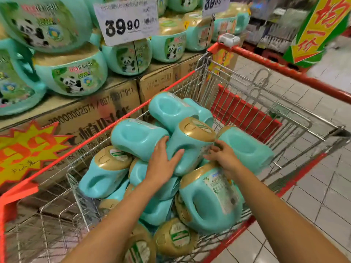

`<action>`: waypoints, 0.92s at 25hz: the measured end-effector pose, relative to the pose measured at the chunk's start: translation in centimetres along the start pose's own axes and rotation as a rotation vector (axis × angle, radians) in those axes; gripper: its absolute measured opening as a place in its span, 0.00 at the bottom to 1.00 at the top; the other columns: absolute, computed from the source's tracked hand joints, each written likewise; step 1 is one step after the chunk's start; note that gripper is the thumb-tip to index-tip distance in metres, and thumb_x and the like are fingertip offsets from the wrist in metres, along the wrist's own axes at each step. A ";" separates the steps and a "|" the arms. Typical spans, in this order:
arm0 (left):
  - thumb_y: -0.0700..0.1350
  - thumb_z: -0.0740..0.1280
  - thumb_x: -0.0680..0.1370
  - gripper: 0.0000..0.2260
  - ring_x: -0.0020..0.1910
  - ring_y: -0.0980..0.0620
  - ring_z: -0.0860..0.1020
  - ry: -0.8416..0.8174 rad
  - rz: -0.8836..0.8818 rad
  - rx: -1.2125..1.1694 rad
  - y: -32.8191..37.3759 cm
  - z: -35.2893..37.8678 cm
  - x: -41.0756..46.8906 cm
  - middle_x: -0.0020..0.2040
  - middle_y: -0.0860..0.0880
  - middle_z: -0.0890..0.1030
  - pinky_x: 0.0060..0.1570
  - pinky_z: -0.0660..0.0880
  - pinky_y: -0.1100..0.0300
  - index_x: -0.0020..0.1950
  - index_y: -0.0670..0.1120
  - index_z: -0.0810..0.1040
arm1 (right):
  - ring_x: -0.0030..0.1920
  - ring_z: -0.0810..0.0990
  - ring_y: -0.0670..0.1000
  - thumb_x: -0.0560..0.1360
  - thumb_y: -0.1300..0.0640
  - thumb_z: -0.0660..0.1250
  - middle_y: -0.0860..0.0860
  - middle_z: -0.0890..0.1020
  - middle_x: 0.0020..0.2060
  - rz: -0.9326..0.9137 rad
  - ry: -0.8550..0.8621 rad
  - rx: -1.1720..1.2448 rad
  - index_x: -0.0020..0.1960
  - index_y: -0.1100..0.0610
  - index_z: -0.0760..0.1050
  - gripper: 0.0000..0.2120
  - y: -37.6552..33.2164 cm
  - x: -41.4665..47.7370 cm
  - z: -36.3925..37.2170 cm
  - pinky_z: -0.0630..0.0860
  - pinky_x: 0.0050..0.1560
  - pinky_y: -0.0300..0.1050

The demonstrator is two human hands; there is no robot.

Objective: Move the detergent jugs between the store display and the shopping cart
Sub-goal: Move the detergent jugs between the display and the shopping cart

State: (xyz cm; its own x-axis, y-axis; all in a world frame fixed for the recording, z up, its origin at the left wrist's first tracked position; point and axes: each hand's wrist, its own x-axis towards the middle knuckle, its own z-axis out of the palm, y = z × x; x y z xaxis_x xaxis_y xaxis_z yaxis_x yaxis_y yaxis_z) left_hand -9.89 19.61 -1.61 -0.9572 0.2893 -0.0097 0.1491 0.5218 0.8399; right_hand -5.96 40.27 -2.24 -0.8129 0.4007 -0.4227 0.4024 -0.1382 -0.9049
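- Forearms [114, 215] enter the cart [106, 130], which is heaped with jugs [209, 202] lying on their sides.
- Display [76, 76], left: stocked.
- Left hand [163, 164]: fingers straight, spread flat on the top jug [186, 147], gripping nothing.
- Right hand [224, 158]: fingers bent at that jug's neck; blurred, grip unconfirmed.
- Judgement: pickup stage; the next move needs a firm two-handed hold, then a lift clear of the rim.
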 end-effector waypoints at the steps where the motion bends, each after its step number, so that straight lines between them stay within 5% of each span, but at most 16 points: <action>1: 0.55 0.69 0.76 0.30 0.69 0.46 0.69 -0.009 0.019 0.027 -0.3 0.4 0.3 0.70 0.45 0.71 0.66 0.64 0.57 0.74 0.44 0.64 | 0.64 0.75 0.55 0.66 0.77 0.71 0.60 0.74 0.66 -0.002 -0.056 -0.016 0.74 0.58 0.62 0.40 0.4 0.6 -0.2 0.77 0.53 0.48; 5: 0.55 0.70 0.75 0.30 0.65 0.45 0.72 0.056 0.023 0.110 -0.8 1.7 1.6 0.68 0.47 0.74 0.56 0.66 0.57 0.73 0.48 0.64 | 0.68 0.72 0.52 0.65 0.74 0.74 0.55 0.73 0.67 -0.023 -0.240 -0.021 0.77 0.50 0.55 0.49 1.5 1.7 -0.9 0.74 0.64 0.54; 10: 0.53 0.68 0.74 0.25 0.64 0.47 0.75 0.137 -0.042 0.007 0.0 1.7 1.8 0.66 0.50 0.78 0.59 0.69 0.56 0.71 0.53 0.71 | 0.44 0.84 0.40 0.60 0.70 0.78 0.46 0.81 0.50 -0.100 -0.209 0.077 0.65 0.46 0.65 0.41 1.6 1.9 -1.0 0.79 0.41 0.35; 13: 0.55 0.66 0.70 0.20 0.56 0.48 0.79 0.228 -0.162 -0.282 1.2 -0.3 1.9 0.55 0.51 0.83 0.58 0.74 0.50 0.60 0.52 0.79 | 0.49 0.83 0.39 0.57 0.59 0.80 0.43 0.83 0.49 -0.149 -0.218 0.212 0.62 0.43 0.69 0.38 1.0 1.0 -0.4 0.78 0.43 0.34; 17: 0.48 0.70 0.74 0.03 0.38 0.62 0.81 0.311 -0.148 -0.654 3.4 -2.7 0.9 0.39 0.58 0.85 0.37 0.76 0.68 0.44 0.54 0.84 | 0.58 0.82 0.50 0.61 0.49 0.81 0.52 0.82 0.60 -0.171 -0.423 0.277 0.66 0.45 0.71 0.35 -1.3 -0.4 0.0 0.80 0.49 0.43; 23: 0.49 0.69 0.70 0.14 0.39 0.54 0.82 0.365 -0.232 -0.921 5.5 -3.7 -4.1 0.42 0.50 0.85 0.36 0.78 0.62 0.53 0.48 0.81 | 0.54 0.83 0.59 0.59 0.46 0.81 0.58 0.84 0.55 -0.272 -0.539 0.292 0.61 0.53 0.76 0.33 -4.3 -3.4 1.0 0.81 0.46 0.49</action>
State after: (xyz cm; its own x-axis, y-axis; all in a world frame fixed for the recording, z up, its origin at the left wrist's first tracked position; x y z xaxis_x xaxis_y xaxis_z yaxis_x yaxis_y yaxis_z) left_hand -6.01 18.34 5.07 -0.9784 -0.0834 -0.1890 -0.1516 -0.3316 0.9311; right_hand -5.33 38.60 3.03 -0.9963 -0.0426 -0.0746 0.0850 -0.3666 -0.9265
